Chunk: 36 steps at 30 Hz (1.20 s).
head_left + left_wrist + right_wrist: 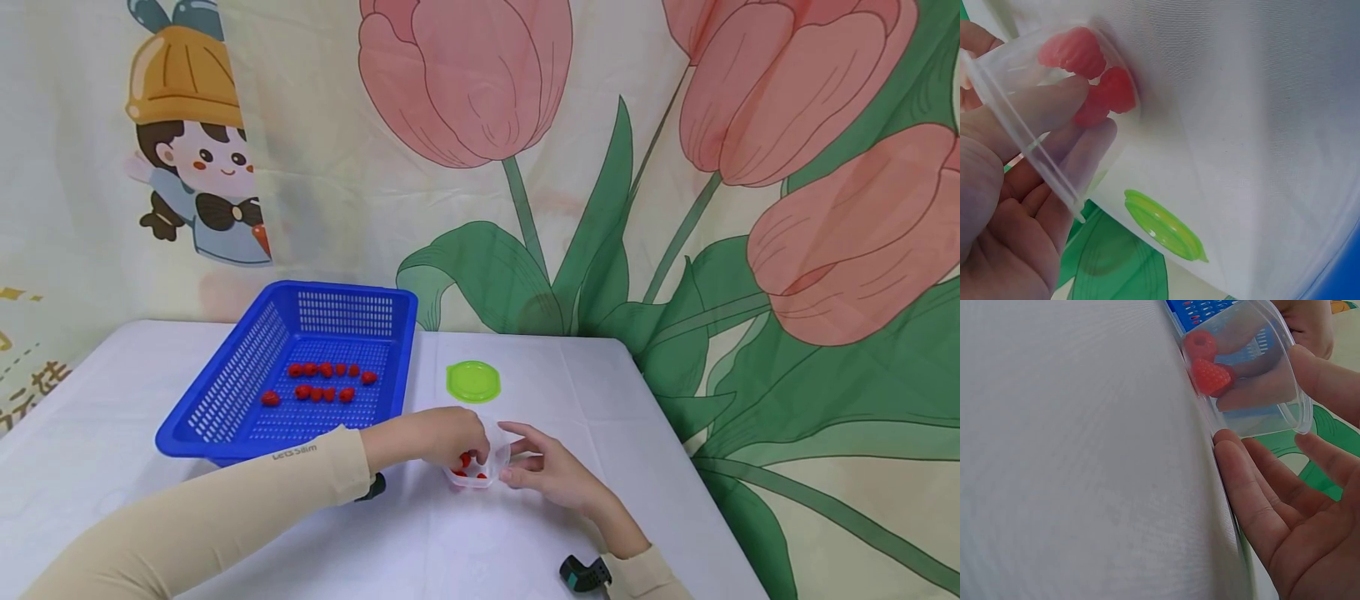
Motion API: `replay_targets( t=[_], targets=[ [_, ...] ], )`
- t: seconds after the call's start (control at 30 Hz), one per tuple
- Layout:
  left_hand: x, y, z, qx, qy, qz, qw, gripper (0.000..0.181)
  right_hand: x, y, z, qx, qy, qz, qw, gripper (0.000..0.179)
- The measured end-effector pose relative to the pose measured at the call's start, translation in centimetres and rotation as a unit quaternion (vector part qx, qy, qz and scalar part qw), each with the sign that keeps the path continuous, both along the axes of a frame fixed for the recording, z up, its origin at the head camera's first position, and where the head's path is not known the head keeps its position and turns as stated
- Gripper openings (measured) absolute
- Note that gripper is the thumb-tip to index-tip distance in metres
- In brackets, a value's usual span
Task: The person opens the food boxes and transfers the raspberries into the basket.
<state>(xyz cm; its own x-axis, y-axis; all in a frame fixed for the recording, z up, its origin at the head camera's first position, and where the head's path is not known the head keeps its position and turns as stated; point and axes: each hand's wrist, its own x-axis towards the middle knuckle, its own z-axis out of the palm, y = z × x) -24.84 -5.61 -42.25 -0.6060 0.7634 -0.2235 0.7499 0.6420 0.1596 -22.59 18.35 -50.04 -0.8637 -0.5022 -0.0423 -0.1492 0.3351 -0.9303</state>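
Note:
A clear plastic cup (pixel 491 467) stands upright on the table with several raspberries (pixel 1200 345) in its bottom. My left hand (pixel 456 437) reaches down into the cup. Between its thumb and fingertips it pinches a raspberry (pixel 1092 107), close to the cup's floor. Beside the cup on the right is my right hand (pixel 551 471), its fingers spread and loosely bent. In the right wrist view, fingertips of the right hand (pixel 1291 512) touch the cup's rim and side. Behind the cup lies a green lid (pixel 473 382).
A blue perforated basket (pixel 225 333) stands at the left of the white-covered table (pixel 555 383), with several raspberries (pixel 326 369) in loose rows inside. The left forearm passes in front of its near corner. A curtain printed with tulips (pixel 465 75) hangs behind the table.

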Motion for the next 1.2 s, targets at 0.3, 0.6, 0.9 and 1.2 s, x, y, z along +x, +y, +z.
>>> replay_targets(
  t=[0.3,0.6,0.9,1.2],
  targets=[
    [0.0,0.1,-0.2,-0.006,0.018,-0.005,0.9998,0.016,0.0,0.0,-0.1,-0.003,-0.002,-0.001,1.0,0.074],
    [-0.1,-0.2,-0.2,0.023,-0.002,-0.007,0.9997,0.014,0.0,0.0,-0.1,-0.002,-0.002,-0.002,1.0,0.075],
    [0.0,-1.2,1.8,0.081,-0.013,-0.028,0.9963,0.016,-0.1,0.2,-0.2,0.009,0.003,-0.009,0.9999,0.073],
    [-0.2,-3.9,4.8,0.13,-0.018,-0.035,0.9907,0.018,-0.2,-0.1,-0.2,0.017,-0.001,-0.011,0.9998,0.072]
  ],
)
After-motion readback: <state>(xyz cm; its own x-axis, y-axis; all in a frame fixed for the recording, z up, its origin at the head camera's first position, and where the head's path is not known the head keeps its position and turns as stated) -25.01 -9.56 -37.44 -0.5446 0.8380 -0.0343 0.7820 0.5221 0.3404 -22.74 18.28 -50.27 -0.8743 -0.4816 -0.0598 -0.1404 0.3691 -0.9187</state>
